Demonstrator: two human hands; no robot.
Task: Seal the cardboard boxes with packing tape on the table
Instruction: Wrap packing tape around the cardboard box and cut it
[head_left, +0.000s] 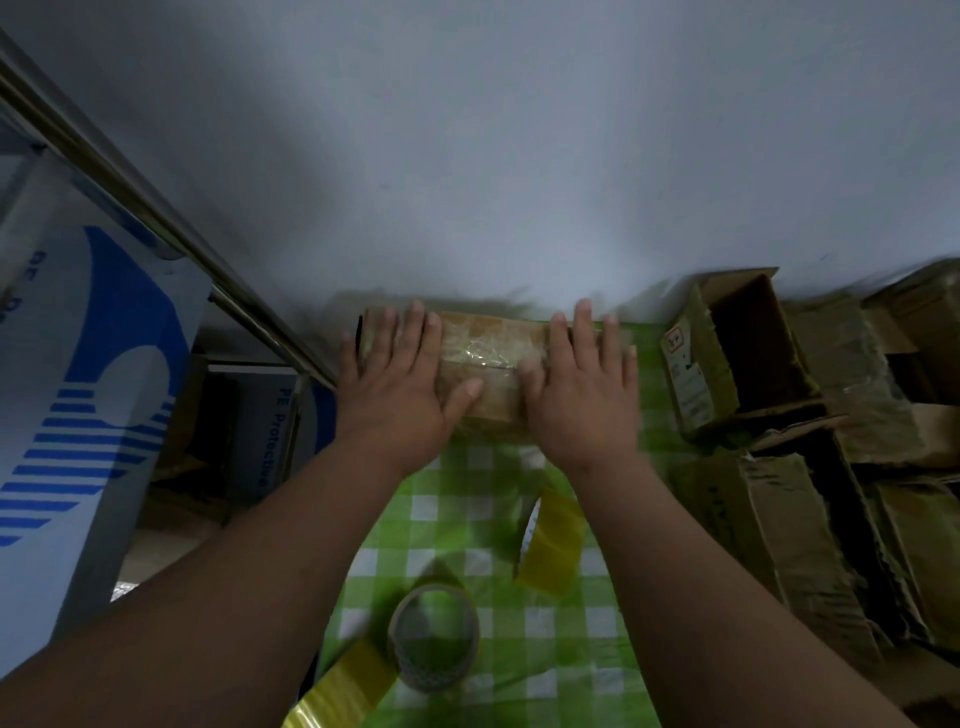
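Green-checked cloth is covering the surface (467, 525), and at its far edge against the wall a taped cardboard box (483, 364) is lying under both hands: the left hand (400, 384) and right hand (582, 389) are spread flat, pressing the tape down, so the smoothing step seems nearly finished. Next comes fetching an open box (748, 353) from the pile right of the hands, while the tape roll (434, 639) and loose yellow strip (550, 545), lying nearer than the wrists, are crowding the working space.
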